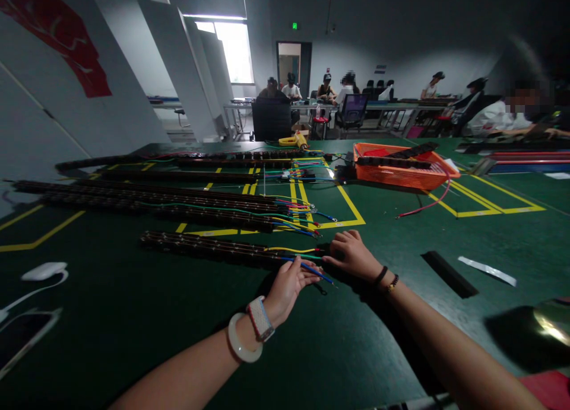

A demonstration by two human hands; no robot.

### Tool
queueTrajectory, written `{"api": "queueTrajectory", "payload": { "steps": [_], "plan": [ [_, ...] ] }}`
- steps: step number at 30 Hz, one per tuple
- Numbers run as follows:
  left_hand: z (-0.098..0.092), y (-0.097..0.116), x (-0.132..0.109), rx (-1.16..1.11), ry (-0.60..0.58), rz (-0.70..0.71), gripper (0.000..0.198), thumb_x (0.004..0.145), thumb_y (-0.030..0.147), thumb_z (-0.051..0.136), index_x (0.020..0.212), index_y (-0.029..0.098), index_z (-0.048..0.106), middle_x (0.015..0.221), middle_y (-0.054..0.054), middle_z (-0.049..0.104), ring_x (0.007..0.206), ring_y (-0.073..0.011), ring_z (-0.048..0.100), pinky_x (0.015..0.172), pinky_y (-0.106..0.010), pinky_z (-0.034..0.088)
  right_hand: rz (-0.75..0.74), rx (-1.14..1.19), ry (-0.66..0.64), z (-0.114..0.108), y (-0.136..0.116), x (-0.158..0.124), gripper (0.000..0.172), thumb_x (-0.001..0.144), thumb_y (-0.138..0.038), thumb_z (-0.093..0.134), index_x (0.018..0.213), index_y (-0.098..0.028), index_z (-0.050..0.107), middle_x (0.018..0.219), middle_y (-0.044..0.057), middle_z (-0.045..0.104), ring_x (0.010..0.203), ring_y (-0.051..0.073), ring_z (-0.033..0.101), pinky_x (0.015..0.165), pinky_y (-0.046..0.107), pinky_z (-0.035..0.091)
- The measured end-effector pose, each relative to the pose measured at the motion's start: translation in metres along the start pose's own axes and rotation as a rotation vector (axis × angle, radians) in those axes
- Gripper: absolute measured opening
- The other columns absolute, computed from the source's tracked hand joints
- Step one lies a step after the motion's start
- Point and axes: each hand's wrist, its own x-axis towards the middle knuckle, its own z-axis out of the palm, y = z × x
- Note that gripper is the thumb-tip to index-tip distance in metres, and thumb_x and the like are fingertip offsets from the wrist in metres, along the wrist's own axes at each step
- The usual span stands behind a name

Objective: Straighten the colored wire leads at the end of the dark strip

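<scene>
My left hand (291, 285) is closed round a blue wire (321, 275), with the thumb on top and the wire's bare end sticking out to the right. My right hand (354, 256) has its fingers curled in, and thumb and forefinger pinch the end of a green wire (312, 257). Just behind them lies a yellow wire (289, 249) with a red-sleeved tip. All three wires come out of the right end of a long dark segmented bundle (200, 247) lying flat on the green table. What the right fingertips cover is hidden.
Behind lie more long dark bundles (155, 199) with coloured wire ends. An orange basket (392, 175) and a yellow heat gun (294, 140) stand farther back. To the right are a black strip (449, 273) and a white strip (487, 270); a phone (27, 339) lies left.
</scene>
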Motion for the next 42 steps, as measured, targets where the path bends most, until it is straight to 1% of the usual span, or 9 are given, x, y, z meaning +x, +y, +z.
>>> {"api": "queueTrajectory", "payload": {
  "steps": [5, 12, 18, 22, 27, 32, 35, 38, 42],
  "plan": [
    [-0.001, -0.002, 0.002, -0.023, -0.012, 0.012, 0.032, 0.084, 0.043, 0.054, 0.082, 0.011, 0.057, 0.080, -0.009, 0.067, 0.077, -0.0188, 0.065, 0.079, -0.036, 0.050, -0.226, 0.185, -0.116, -0.010, -0.010, 0.000, 0.045, 0.095, -0.044, 0.037, 0.065, -0.017, 0.056, 0.066, 0.001, 0.049, 0.067, 0.014, 0.044, 0.074, 0.030, 0.031],
    [-0.002, -0.003, 0.003, -0.032, -0.002, 0.014, 0.031, 0.084, 0.042, 0.054, 0.080, 0.011, 0.056, 0.078, -0.009, 0.065, 0.075, -0.0194, 0.064, 0.082, -0.042, 0.050, -0.342, 0.110, -0.224, -0.008, -0.020, 0.002, 0.037, 0.092, -0.042, 0.044, 0.071, -0.019, 0.063, 0.068, 0.002, 0.058, 0.071, 0.015, 0.047, 0.076, 0.031, 0.029],
    [-0.001, -0.001, 0.003, -0.005, 0.016, -0.010, 0.032, 0.085, 0.042, 0.051, 0.083, 0.011, 0.058, 0.085, -0.014, 0.067, 0.084, -0.0221, 0.065, 0.084, -0.041, 0.050, -0.225, 0.050, -0.167, -0.005, -0.014, 0.002, 0.038, 0.092, -0.039, 0.044, 0.064, -0.019, 0.058, 0.064, 0.001, 0.057, 0.067, 0.014, 0.047, 0.073, 0.031, 0.030],
    [-0.002, 0.003, 0.002, 0.148, -0.047, -0.088, 0.048, 0.083, 0.055, 0.046, 0.077, 0.009, 0.058, 0.073, -0.016, 0.068, 0.066, -0.0208, 0.066, 0.066, -0.034, 0.053, -0.155, -0.004, -0.149, -0.004, -0.012, 0.003, 0.038, 0.091, -0.041, 0.047, 0.062, -0.018, 0.055, 0.064, 0.001, 0.056, 0.066, 0.014, 0.047, 0.071, 0.031, 0.029],
    [0.002, 0.004, -0.006, 0.394, -0.134, -0.120, 0.061, 0.080, 0.067, 0.037, 0.066, 0.011, 0.056, 0.057, -0.014, 0.066, 0.047, -0.0198, 0.063, 0.044, -0.027, 0.046, -0.144, -0.035, -0.148, -0.004, -0.014, 0.003, 0.036, 0.091, -0.040, 0.048, 0.063, -0.019, 0.056, 0.065, 0.002, 0.058, 0.067, 0.015, 0.047, 0.070, 0.030, 0.028],
    [0.006, 0.002, -0.010, 0.427, -0.179, -0.092, 0.059, 0.078, 0.067, 0.039, 0.066, 0.012, 0.057, 0.056, -0.012, 0.066, 0.047, -0.0186, 0.062, 0.043, -0.025, 0.045, -0.199, -0.016, -0.169, 0.000, -0.013, 0.002, 0.036, 0.089, -0.040, 0.050, 0.061, -0.019, 0.055, 0.064, 0.001, 0.058, 0.066, 0.015, 0.047, 0.071, 0.031, 0.029],
    [0.006, 0.003, -0.009, 0.431, -0.173, -0.090, 0.058, 0.079, 0.067, 0.039, 0.066, 0.012, 0.056, 0.057, -0.012, 0.066, 0.048, -0.0186, 0.063, 0.044, -0.025, 0.046, -0.154, 0.007, -0.143, 0.001, -0.011, 0.002, 0.038, 0.089, -0.044, 0.051, 0.060, -0.018, 0.054, 0.063, 0.001, 0.056, 0.066, 0.015, 0.046, 0.070, 0.030, 0.030],
    [0.006, 0.004, -0.010, 0.453, -0.167, -0.102, 0.058, 0.080, 0.066, 0.037, 0.067, 0.013, 0.056, 0.058, -0.012, 0.066, 0.050, -0.0188, 0.063, 0.045, -0.026, 0.046, -0.021, 0.082, -0.058, 0.003, -0.009, 0.002, 0.035, 0.088, -0.048, 0.051, 0.070, -0.019, 0.058, 0.070, 0.002, 0.056, 0.071, 0.016, 0.048, 0.070, 0.030, 0.033],
    [0.007, 0.005, -0.010, 0.488, -0.172, -0.108, 0.058, 0.080, 0.067, 0.035, 0.069, 0.013, 0.055, 0.059, -0.012, 0.066, 0.050, -0.0191, 0.063, 0.045, -0.026, 0.046, 0.087, 0.152, 0.023, 0.012, -0.012, 0.003, 0.037, 0.083, -0.052, 0.057, 0.105, -0.023, 0.061, 0.096, 0.007, 0.056, 0.089, 0.021, 0.049, 0.079, 0.034, 0.036]
  ]
}}
